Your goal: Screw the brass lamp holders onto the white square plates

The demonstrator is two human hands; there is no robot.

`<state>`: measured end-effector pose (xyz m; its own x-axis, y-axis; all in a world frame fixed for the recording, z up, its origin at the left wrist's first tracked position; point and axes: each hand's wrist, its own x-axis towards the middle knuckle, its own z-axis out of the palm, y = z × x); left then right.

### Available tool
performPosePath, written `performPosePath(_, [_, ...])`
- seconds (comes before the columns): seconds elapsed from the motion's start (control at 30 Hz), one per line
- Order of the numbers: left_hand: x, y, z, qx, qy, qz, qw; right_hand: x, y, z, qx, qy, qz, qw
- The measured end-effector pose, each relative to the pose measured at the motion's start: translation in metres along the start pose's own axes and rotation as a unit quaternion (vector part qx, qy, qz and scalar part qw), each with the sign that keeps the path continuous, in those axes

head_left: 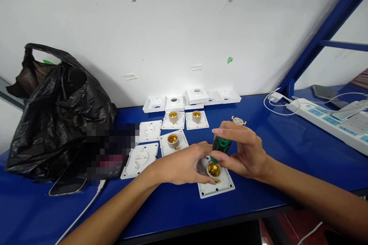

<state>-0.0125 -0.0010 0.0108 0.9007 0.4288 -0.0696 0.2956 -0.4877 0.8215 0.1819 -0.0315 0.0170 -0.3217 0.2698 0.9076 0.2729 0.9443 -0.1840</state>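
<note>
My right hand (244, 149) grips a screwdriver (222, 148) by its green and black handle, its shaft pointing down into a lamp socket (214, 169). This round socket has a brass-coloured lining and sits on a white square plate (217, 189) near the table's front. Around the socket's left side curl the fingers of my left hand (188, 164), steadying it. Behind my left wrist lies another plate with a socket (173, 141). Two more socketed plates (173, 118) (197, 118) stand farther back. At left, two plates (150, 130) (140, 160) carry no brass socket.
White square covers (175, 103) line the wall. A loose round part with brass tabs (238, 121) lies beyond my right hand. A black plastic bag (60, 111) and a phone (73, 174) are at left; a power strip (327, 118) is at right on the blue table (258, 195).
</note>
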Motion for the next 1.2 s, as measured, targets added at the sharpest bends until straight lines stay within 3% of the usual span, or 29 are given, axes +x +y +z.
performPosePath(0.53, [-0.003, 0.001, 0.004, -0.02, 0.01, -0.015, 1.0, -0.005, 0.008, -0.002, 0.026, -0.032, -0.014, 0.999])
performPosePath(0.93, [-0.003, -0.002, -0.005, -0.011, -0.021, 0.031, 0.999, -0.008, 0.01, -0.001, 0.066, -0.023, 0.0, 0.998])
performPosePath(1.2, [-0.008, -0.003, -0.005, -0.006, -0.031, -0.032, 0.999, -0.004, 0.002, 0.0, 0.026, -0.023, -0.005, 0.999])
